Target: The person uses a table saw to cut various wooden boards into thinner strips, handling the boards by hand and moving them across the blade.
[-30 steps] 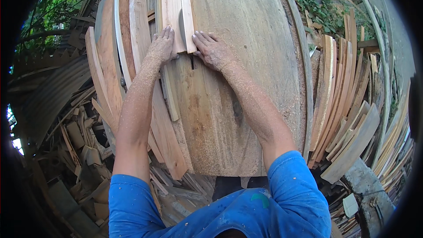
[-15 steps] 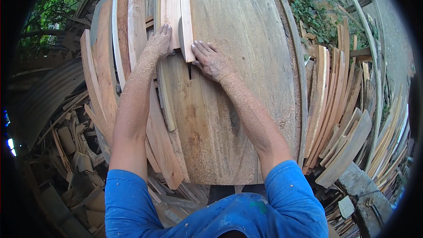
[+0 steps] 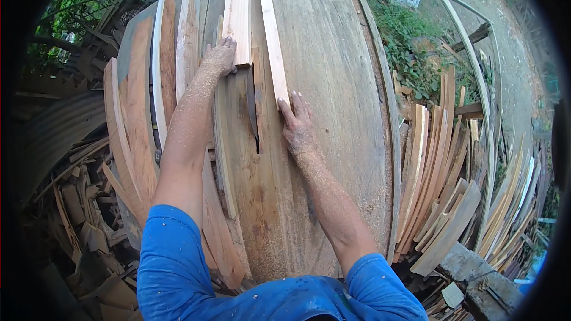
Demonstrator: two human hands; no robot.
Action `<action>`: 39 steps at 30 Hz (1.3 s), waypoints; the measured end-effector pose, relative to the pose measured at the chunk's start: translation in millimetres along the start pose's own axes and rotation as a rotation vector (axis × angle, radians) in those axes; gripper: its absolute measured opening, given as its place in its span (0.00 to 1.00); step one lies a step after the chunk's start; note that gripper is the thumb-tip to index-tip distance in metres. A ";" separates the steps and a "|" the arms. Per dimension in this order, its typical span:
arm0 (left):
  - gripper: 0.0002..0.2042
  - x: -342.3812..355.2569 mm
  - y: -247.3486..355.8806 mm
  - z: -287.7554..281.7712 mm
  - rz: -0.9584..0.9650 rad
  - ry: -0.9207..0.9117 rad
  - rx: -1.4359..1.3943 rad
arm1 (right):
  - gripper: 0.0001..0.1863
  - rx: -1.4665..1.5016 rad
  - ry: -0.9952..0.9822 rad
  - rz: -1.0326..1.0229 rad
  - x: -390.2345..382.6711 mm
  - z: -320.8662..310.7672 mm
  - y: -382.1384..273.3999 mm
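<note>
A thin saw blade (image 3: 251, 104) stands up through a slot in the sawdust-strewn wooden table (image 3: 339, 160). Left of it and farther off lies a pale plank (image 3: 238, 18), its near end just beyond the blade. My left hand (image 3: 220, 58) rests along the plank's left side near that end, fingers stretched out and touching it. To the right of the blade, a narrow wooden strip (image 3: 272, 38) lies apart from the plank, slightly slanted. My right hand (image 3: 300, 128) has thumb and fingers about the strip's near end. Sawdust coats both forearms.
Along the left, a long guide strip (image 3: 224, 154) lies on the table, with several boards (image 3: 140, 95) beyond it. A raised batten (image 3: 377, 65) edges the right side. Stacked slats (image 3: 425, 166) lean at the right; scrap wood (image 3: 89, 214) is heaped at lower left.
The strip's near end and my right hand have moved right and nearer, opening a gap to the plank. More of the saw blade shows. My left hand stays by the plank; the view has shifted.
</note>
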State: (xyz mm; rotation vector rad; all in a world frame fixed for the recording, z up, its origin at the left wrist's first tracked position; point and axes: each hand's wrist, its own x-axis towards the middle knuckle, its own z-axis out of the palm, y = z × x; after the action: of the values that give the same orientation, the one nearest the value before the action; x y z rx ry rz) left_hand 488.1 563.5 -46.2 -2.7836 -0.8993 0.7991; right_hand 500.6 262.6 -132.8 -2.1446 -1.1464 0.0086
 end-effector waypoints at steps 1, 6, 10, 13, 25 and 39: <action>0.45 10.5 -5.1 -2.1 -0.004 0.005 0.003 | 0.26 0.019 0.006 0.019 -0.9 2.0 -1.8; 0.39 57.9 -18.0 -16.0 0.024 0.080 -0.016 | 0.26 0.052 0.064 0.087 1.5 8.2 0.4; 0.32 102.6 -26.3 -41.1 -0.050 -0.151 -0.143 | 0.28 0.057 0.105 0.118 0.0 10.5 3.5; 0.43 121.5 -22.3 -39.8 -0.215 0.125 -0.353 | 0.28 0.080 0.044 0.149 0.5 5.4 -1.3; 0.48 157.2 -45.4 -72.1 -0.428 0.236 -0.629 | 0.26 0.060 0.052 0.124 4.9 8.6 -3.2; 0.39 -90.7 -127.4 -121.0 -0.232 0.226 -0.296 | 0.26 0.087 0.135 0.125 6.1 16.8 -0.7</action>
State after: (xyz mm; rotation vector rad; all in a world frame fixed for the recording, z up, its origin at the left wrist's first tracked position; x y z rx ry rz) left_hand 422.7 622.7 130.7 -2.8540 -1.3561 0.3312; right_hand 498.6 277.0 -143.3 -2.1030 -0.9174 -0.0286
